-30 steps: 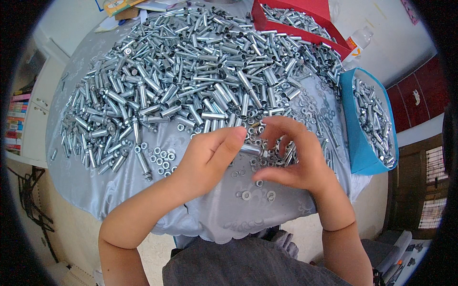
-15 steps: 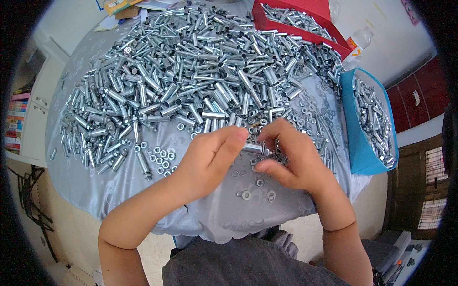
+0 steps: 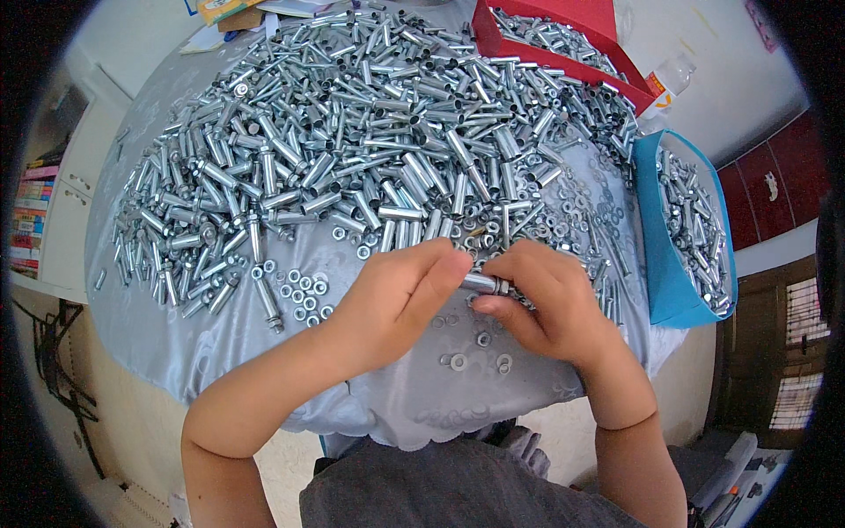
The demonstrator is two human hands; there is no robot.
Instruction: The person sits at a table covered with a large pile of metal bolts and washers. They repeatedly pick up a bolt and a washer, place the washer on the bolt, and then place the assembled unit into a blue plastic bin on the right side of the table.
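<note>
My left hand [image 3: 396, 295] is closed round a shiny metal expansion bolt [image 3: 479, 282], whose sleeve sticks out past the thumb toward the right. At its right end, where a nut and washer show, the thumb and fingers of my right hand [image 3: 554, 304] pinch it; the very tip is hidden behind them. Beyond both hands spreads a large heap of metal sleeves and bolts [image 3: 378, 132]. Loose hex nuts [image 3: 304, 295] lie left of my left hand. Below my right hand are a few flat washers [image 3: 459, 362] on the cloth.
A grey patterned tablecloth [image 3: 414, 396] covers the round table. At the far right stands a red box [image 3: 627, 88] of metal parts; nearer on the right is a blue fabric bin [image 3: 673, 282] full of bolts. A plastic bottle [image 3: 673, 75] stands beside the red box.
My right fingers have closed in on the nut end of the bolt, where they were spread apart before. My left hand keeps its hold; the view has shifted slightly.
</note>
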